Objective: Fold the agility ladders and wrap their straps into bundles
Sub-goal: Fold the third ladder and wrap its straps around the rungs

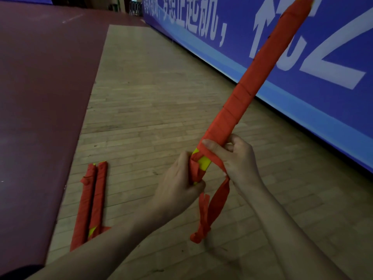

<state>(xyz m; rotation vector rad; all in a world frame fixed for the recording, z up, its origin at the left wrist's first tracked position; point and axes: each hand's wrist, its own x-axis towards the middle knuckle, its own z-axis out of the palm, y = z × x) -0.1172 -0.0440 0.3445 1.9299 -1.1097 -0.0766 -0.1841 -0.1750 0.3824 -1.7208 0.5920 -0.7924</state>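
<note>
- A loose red strap (220, 197) is seen hanging down below the hands, with its end bunched into loops in the air.
- The bottom end of a long ladder bundle (262, 69) is gripped by the left hand (179, 178), with the fingers curled round it.
- The strap is pinched by the right hand (238, 158) just beside the bundle, where it is pulled across a yellow bit (203, 163) that is not covered.
- The bundle is held up in the air. Its long side runs from the hands, low and near, up and away to the right, so the far tip is pointed at the top right corner.
- Most of the bundle is wrapped in red.
- Two wrapped bundles (84, 205) are laid side by side on the wooden floor (151, 98) to the left, well apart from the hands. Their long sides are pointed away, a little to the right.
- A dark red mat (40, 98) is spread along their left side.
- A blue banner (302, 57) with white writing is seen along the far right.
</note>
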